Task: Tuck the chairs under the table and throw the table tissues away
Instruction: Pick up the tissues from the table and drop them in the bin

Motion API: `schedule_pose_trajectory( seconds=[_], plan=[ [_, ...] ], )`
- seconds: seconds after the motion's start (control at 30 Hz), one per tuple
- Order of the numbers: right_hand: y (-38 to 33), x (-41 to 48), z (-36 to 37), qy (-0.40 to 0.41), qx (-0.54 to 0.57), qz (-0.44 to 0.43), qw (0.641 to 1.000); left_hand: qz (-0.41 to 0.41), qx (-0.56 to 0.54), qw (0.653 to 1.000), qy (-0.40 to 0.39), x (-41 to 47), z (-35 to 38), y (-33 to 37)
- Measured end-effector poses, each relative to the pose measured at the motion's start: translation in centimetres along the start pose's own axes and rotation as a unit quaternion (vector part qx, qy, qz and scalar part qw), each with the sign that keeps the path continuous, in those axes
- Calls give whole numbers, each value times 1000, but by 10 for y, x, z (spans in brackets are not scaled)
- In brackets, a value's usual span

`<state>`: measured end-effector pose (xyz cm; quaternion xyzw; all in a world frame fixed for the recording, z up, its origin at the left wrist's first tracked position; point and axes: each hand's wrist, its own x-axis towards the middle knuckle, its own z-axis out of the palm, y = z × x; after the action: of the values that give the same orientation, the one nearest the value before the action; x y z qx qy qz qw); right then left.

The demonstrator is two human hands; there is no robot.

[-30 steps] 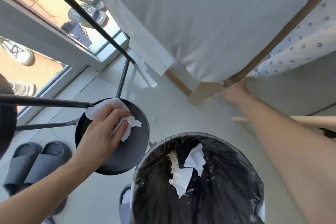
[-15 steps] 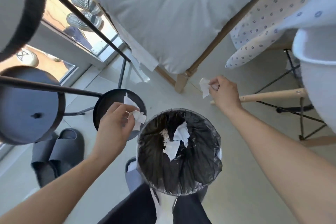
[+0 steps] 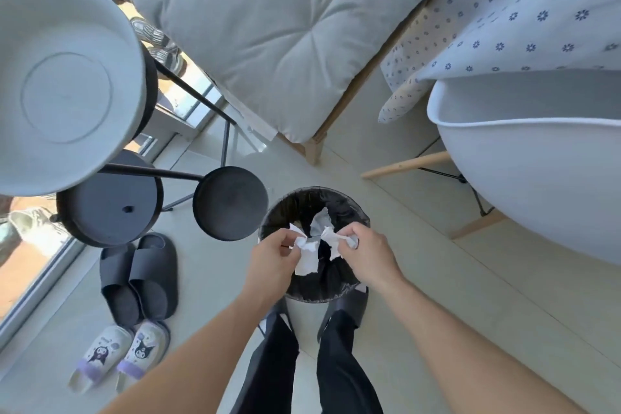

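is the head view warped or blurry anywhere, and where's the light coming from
Head view: strong wide-angle warp, so the grey tray at left and the white chair at right bulge near the edges. Daylight enters through the window at left, bright and washed out there. Both hands and their tissues over the bin look slightly soft.

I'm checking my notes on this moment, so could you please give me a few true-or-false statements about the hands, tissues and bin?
1. Both hands hold tissues over the bin. True: the left hand pinches a tissue, the right hand another tissue, above the bin.
2. The bin has a white liner. False: it is black.
3. A tissue already lies inside the bin. True.
4. The dark slippers sit on the white chair. False: they are on the floor.
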<state>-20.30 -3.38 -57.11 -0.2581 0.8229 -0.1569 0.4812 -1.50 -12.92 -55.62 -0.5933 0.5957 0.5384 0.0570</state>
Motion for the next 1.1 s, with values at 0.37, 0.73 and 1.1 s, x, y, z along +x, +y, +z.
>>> schedule_pose_trajectory(
  seconds=[0.37,0.73,1.1],
  plan=[
    [15,-15,22,-13,6,9,1000,-45,109,988,-96,10,8,-9],
    [-40,-78,-48,29,-18,-5,999,9,127,989,-72,-41,-57,69],
    [-176,-290,-179,108,2,-25,994,102,113,984,-94,-214,-172,242]
  ],
)
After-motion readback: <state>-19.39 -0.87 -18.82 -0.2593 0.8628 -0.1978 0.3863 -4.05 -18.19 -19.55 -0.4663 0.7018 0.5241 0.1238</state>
